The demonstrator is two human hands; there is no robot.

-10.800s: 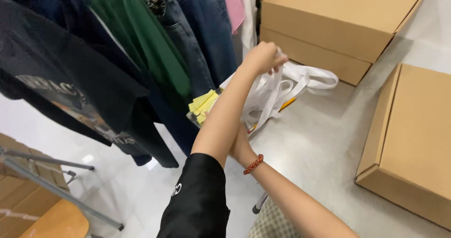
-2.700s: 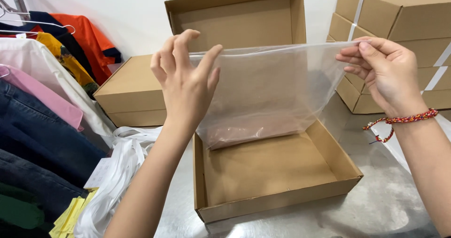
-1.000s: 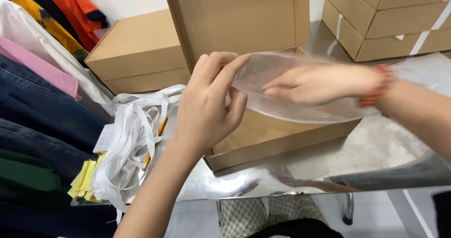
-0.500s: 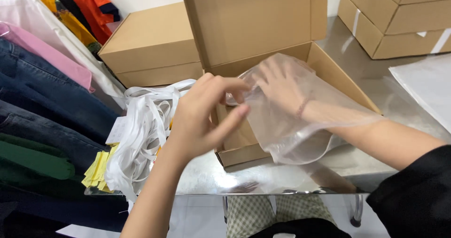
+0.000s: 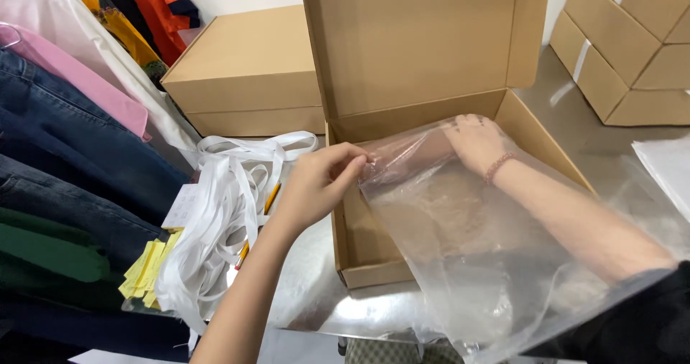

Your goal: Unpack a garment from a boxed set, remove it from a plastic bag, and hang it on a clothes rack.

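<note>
Plastic bag [image 5: 460,242] veils right hand [image 5: 474,143] and forearm.

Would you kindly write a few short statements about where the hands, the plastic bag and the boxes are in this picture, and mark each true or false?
1. The right hand is inside the clear plastic bag. True.
2. The left hand pinches the bag's edge. True.
3. The open cardboard box has its lid shut. False: the lid stands upright.
4. The white ribbons lie inside the open box. False: they lie left of it on the metal table.
5. A closed cardboard box sits behind the ribbons. True.
</note>
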